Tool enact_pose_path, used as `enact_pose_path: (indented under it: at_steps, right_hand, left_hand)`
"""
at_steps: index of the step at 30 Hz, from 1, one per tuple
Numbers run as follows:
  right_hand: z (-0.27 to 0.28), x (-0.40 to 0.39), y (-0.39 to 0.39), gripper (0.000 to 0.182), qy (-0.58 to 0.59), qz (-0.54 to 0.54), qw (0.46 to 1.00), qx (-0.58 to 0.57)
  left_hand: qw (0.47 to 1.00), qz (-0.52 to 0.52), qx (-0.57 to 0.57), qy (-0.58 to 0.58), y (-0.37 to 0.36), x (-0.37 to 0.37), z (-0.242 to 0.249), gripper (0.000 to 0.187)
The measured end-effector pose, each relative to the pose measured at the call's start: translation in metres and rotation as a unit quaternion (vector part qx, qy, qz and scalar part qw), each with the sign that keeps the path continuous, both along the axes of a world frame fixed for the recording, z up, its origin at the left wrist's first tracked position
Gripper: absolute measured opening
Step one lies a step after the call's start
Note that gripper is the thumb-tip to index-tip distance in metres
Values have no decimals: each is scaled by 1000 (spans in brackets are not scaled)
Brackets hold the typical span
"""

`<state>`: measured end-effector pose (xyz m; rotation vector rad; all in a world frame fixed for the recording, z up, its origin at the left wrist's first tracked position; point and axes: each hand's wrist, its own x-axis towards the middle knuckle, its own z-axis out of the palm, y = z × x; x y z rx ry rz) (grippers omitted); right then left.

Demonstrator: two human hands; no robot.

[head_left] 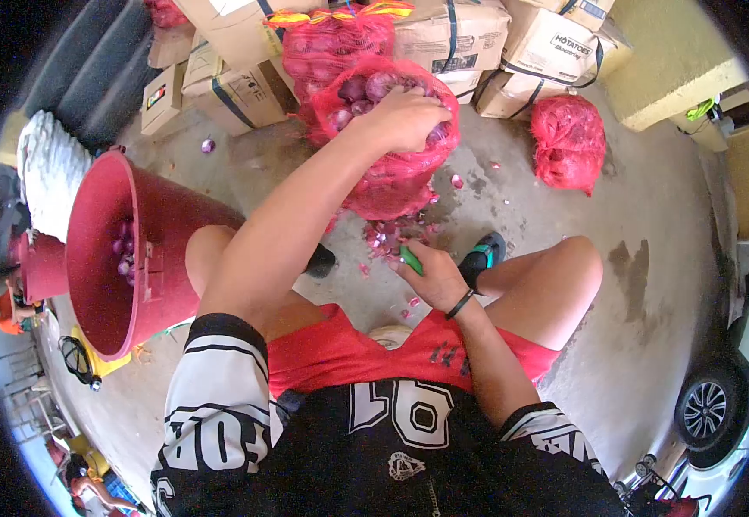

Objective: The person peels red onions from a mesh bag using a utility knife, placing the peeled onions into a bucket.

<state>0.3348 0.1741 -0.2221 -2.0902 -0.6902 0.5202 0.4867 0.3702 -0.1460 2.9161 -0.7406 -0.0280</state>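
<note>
The left hand (405, 112) reaches forward into the open top of a red mesh sack (396, 172) that stands on the concrete floor (650, 215) between the person's knees, its fingers curled down over the purple onions (366, 88) at the sack's mouth; whether it has closed on one cannot be told. The right hand (430, 274) rests low near the right knee, closed around a green-handled knife (411, 258) whose blade is hidden. Onion peelings (389, 234) lie scattered on the floor at the foot of the sack, just ahead of the right hand. To the left, touching the left knee, a large red bucket (103, 258) lies tipped toward the person with a few onions in it. Behind the sack stands a second full mesh sack (331, 43), and a smaller crumpled one (568, 138) lies to the right, well apart. Cardboard boxes (478, 43) are stacked along the back. A single onion (208, 145) sits alone on the floor near the left boxes. A car wheel (706, 409) shows at the right edge.
</note>
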Motion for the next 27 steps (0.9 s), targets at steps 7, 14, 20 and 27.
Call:
enact_pose_path:
  at_steps: [7, 14, 20, 27]
  right_hand:
    - [8, 2, -6, 42, 2, -15, 1000, 9]
    - [14, 1, -1, 45, 45, -36, 987, 151]
    - [34, -14, 5, 40, 128, -92, 971, 179]
    - [23, -10, -1, 42, 102, -78, 978, 163]
  left_hand:
    - [937, 73, -330, -85, 43, -13, 25, 56]
    - [380, 100, -886, 244, 40, -138, 7, 63]
    - [367, 132, -880, 271, 17, -180, -30, 48]
    - [338, 140, -909, 201, 43, -177, -29, 46]
